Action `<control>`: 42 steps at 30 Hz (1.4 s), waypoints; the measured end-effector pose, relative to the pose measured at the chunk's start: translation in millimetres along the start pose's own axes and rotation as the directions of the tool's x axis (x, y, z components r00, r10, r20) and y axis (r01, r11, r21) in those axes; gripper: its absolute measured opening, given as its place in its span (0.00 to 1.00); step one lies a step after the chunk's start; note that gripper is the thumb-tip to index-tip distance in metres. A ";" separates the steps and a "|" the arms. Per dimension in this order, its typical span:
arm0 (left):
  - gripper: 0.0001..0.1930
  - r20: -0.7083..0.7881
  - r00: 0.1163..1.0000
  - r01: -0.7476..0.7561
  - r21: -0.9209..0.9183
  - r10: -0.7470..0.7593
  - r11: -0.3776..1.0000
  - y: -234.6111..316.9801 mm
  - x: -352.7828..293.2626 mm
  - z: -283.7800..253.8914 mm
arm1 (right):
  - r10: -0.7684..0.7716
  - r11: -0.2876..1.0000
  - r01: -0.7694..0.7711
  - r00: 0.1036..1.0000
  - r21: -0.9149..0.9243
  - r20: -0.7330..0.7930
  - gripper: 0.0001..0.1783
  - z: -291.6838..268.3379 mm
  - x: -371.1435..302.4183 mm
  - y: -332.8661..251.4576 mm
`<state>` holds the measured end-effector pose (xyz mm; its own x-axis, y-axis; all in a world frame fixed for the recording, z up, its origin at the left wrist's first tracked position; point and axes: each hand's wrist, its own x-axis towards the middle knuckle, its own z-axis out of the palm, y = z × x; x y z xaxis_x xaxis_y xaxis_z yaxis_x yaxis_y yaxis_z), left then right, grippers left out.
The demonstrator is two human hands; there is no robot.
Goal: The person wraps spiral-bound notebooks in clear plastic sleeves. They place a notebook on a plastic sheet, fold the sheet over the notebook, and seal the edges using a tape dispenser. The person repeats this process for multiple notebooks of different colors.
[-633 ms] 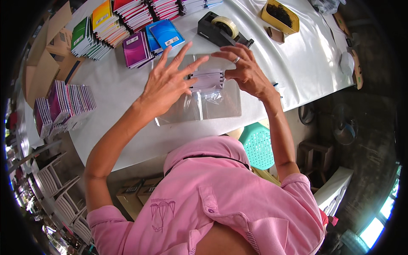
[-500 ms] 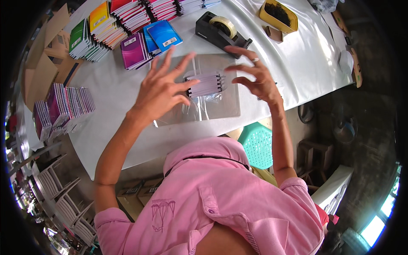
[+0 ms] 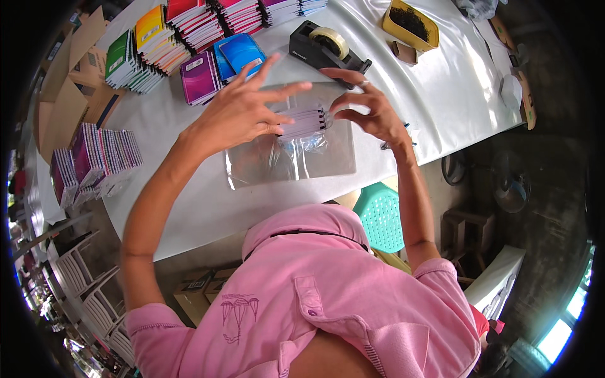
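A small stack of spiral-bound notebooks (image 3: 304,124) lies near the middle of a clear, greyish mat (image 3: 252,165) on the table. Its black bindings show at the right end. My left hand (image 3: 236,113) hovers over the stack's left end, fingers spread, partly covering it. Across from it, my right hand (image 3: 373,113) has its thumb and fingers curved and apart at the right end. Whether fingertips touch the notebooks is hard to see. Crinkled clear plastic film (image 3: 305,148) shines just below the stack.
Colourful notebook stacks (image 3: 189,25) line the far left, with purple (image 3: 200,75) and blue (image 3: 242,53) ones nearer. A black tape dispenser (image 3: 324,53) stands beyond the mat. Wrapped notebooks (image 3: 94,160) sit at the left edge, a yellow tub (image 3: 409,25) at far right. A green stool (image 3: 380,217) is below.
My left arm has swung outward and its hand has turned flatter over the stack. My right hand has moved slightly left and down, its fingers curling closer to the bindings.
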<state>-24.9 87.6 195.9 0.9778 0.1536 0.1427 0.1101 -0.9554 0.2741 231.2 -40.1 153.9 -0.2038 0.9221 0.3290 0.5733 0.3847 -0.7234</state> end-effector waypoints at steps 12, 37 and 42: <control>0.30 -0.423 0.774 0.300 -0.409 -0.471 0.862 22.8 -49.0 140.1 | 0.182 0.940 -0.147 0.980 0.309 -0.085 0.33 85.9 -47.0 46.9; 0.18 -0.437 0.834 0.295 -0.161 -0.336 0.942 14.9 -24.2 118.7 | 0.206 0.947 -0.143 0.958 0.288 -0.202 0.11 93.9 -27.8 30.9; 0.20 -0.413 0.755 0.255 -0.530 -0.510 0.808 8.7 -10.5 119.9 | 0.224 0.940 -0.177 0.965 0.291 -0.137 0.10 78.1 -6.4 28.4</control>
<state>-12.8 47.4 82.8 0.6083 0.7070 0.3609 0.2441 -0.5992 0.7625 186.8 -31.9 83.8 0.0401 0.9703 0.2384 0.3438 0.2106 -0.9151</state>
